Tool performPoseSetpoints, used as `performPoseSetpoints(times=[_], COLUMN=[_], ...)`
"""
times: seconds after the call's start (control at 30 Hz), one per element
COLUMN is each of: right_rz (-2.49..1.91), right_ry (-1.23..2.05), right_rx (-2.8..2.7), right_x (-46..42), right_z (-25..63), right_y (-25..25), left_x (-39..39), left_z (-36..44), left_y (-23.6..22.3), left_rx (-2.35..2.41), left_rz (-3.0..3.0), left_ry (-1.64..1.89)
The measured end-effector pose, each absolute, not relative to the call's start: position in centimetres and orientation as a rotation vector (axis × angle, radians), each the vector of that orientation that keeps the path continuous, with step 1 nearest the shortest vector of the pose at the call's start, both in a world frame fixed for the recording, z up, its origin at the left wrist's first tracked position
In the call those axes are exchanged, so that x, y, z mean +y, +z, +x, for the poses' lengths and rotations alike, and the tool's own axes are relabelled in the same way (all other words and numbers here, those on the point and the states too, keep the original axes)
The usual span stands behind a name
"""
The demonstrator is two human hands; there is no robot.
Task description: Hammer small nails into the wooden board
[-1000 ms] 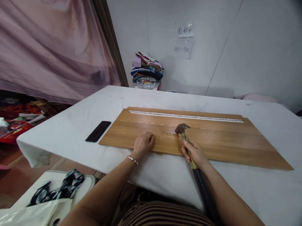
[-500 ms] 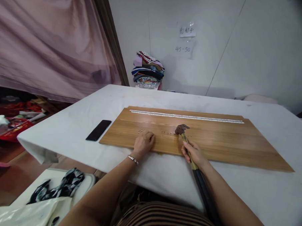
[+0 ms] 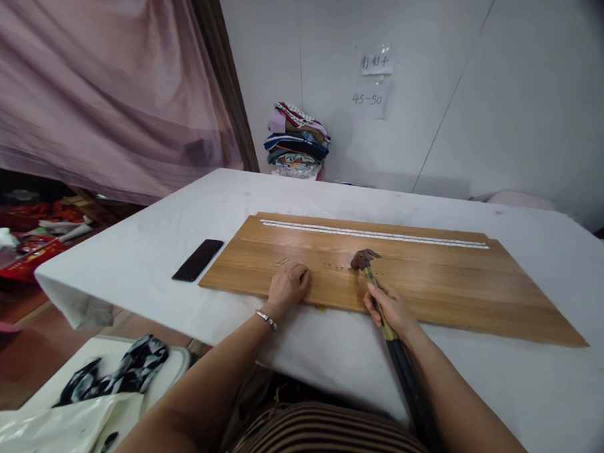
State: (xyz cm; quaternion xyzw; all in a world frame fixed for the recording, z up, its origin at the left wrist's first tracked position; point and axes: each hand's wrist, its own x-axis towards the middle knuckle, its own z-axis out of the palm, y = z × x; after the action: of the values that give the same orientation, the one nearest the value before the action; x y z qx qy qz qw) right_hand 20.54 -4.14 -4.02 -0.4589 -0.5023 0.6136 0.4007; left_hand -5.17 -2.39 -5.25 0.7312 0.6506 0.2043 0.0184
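Note:
A long wooden board [image 3: 430, 279] lies on the white-covered table [image 3: 500, 375]. My right hand [image 3: 391, 309] is wrapped round the handle of a claw hammer [image 3: 364, 258], whose head rests on the board by a short row of small nails [image 3: 338, 263]. My left hand [image 3: 288, 285] rests on the board's near edge with its fingers curled under; what they hold, if anything, is hidden. A loose nail [image 3: 281, 261] lies just beyond that hand. A pale strip [image 3: 374, 234] runs along the board's far edge.
A black phone [image 3: 198, 259] lies on the table left of the board. Folded clothes [image 3: 296, 141] are stacked against the wall. A pink curtain [image 3: 102, 84] hangs at the left. A white stool with a dark cloth [image 3: 125, 369] and a plastic bag stands at lower left.
The hands and hammer have barely moved; only the view has shifted slightly.

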Motion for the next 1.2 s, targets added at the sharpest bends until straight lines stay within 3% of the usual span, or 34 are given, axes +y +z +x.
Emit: performPoseSetpoints(times=[1.2], right_rz=[-1.155], right_ry=[1.557], right_rx=[-1.25], right_x=[-4.14], right_z=[20.37], right_y=[-4.09], left_x=[-2.32], left_z=[-5.25], left_y=[-5.46], left_rx=[2.029], left_rz=[2.276], left_ry=[0.665])
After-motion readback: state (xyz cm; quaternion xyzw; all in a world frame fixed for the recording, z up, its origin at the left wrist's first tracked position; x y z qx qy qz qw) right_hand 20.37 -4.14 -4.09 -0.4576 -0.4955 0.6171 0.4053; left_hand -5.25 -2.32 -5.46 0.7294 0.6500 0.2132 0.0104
